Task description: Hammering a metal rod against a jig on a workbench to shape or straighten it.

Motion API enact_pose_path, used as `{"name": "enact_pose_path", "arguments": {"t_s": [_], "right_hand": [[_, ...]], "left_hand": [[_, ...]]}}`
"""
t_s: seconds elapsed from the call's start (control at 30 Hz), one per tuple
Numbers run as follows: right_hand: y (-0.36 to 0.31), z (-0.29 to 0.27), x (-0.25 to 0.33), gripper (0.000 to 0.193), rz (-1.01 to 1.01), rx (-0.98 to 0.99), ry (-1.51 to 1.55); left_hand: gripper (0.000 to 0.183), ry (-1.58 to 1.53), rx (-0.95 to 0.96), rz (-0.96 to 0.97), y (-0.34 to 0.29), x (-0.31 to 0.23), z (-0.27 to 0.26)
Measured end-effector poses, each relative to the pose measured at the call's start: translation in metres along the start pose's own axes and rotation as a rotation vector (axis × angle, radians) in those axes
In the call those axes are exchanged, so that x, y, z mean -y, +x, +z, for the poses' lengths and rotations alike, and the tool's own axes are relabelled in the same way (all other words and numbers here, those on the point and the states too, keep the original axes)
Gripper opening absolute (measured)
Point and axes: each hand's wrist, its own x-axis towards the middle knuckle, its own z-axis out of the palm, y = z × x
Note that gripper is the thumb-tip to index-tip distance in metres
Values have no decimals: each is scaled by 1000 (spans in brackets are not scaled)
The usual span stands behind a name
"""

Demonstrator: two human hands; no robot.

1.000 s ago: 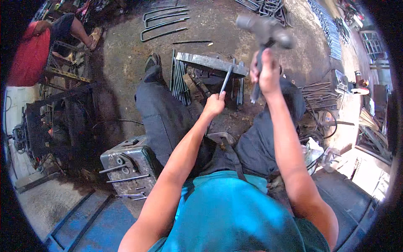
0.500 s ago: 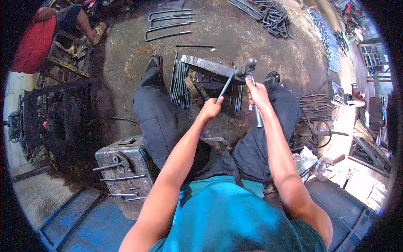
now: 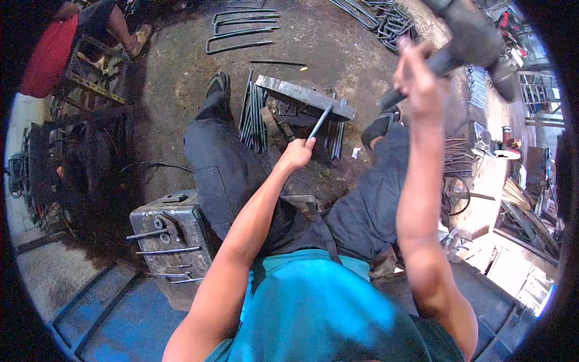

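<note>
My left hand (image 3: 298, 153) is closed around a thin steel rod (image 3: 320, 123), whose far end rests at a thick, flat steel block (image 3: 301, 96) between my feet. Up at the right, my right hand (image 3: 421, 81) grips the handle of a hammer (image 3: 476, 42), raised well above the block. Both the hammer and that hand are smeared by motion. Several loose rods (image 3: 254, 120) lean or lie by the left end of the block, and a few more rods (image 3: 339, 136) are under its right end.
Bent U-shaped rods (image 3: 241, 45) lie on the floor ahead, with a heap of bent rods (image 3: 386, 24) farther right. A worn metal box (image 3: 172, 241) stands by my left leg. Another person's leg (image 3: 123, 30) shows at the far left.
My right hand has swung the hammer up and to the right, away from the rod and block. My left hand still holds the rod in nearly the same place.
</note>
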Motion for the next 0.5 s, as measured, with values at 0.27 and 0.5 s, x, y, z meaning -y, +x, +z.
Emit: {"name": "enact_pose_path", "arguments": {"t_s": [0.27,0.5], "right_hand": [[-104,-55,-247,37,497,69,-998],[-100,-45,-203,27,486,155,-869]], "left_hand": [[62,26,53,11,-6,-8,1],[62,39,-3,35,-5,-4,-3]]}}
